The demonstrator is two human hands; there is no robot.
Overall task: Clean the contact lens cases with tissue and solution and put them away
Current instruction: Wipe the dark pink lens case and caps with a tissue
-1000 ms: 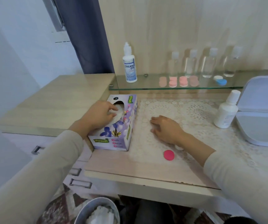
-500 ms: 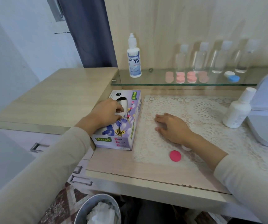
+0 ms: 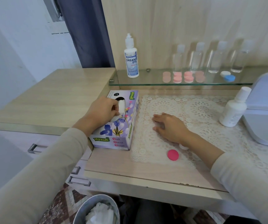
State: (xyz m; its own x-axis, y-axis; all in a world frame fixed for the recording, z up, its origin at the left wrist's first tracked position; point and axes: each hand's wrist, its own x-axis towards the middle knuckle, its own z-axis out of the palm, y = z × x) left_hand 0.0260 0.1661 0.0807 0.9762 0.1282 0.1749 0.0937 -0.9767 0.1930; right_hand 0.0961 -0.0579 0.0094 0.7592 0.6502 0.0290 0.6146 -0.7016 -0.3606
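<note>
Step in hand: drawing a tissue point(image 3: 121, 106) from the tissue box point(image 3: 114, 141) at the left of the counter point(image 3: 130, 168).

Hands: the left hand point(image 3: 102, 110) sits on top of the box, with thumb and fingertips pinched on the white tissue at the oval opening. The right hand point(image 3: 172, 128) lies flat on the lace mat point(image 3: 202, 110), fingers straight and holding nothing. The hands are well apart.

Task items: a pink cap point(image 3: 172, 154) lies loose on the mat near the right wrist. A small white piece point(image 3: 183, 147), probably the case body, is mostly hidden under that wrist. A white solution bottle point(image 3: 233, 110) stands capped at the right of the mat. Further pink cases point(image 3: 183, 76) and a blue and white case point(image 3: 227, 77) sit on the glass shelf point(image 3: 154, 83) behind, beside a labelled bottle point(image 3: 131, 62).

Recommendations:
- Pull the tissue straight up through the opening, slowly, so that one sheet parts cleanly and does not tear.
- The box is light and unrestrained, and it may lift or slide with the pull. Press the heel of the left hand on the box, or steady it with the free right hand.
- Keep the right forearm low and quiet. A sweep could knock the pink cap off the front edge towards the bin point(image 3: 88, 206) below.
</note>
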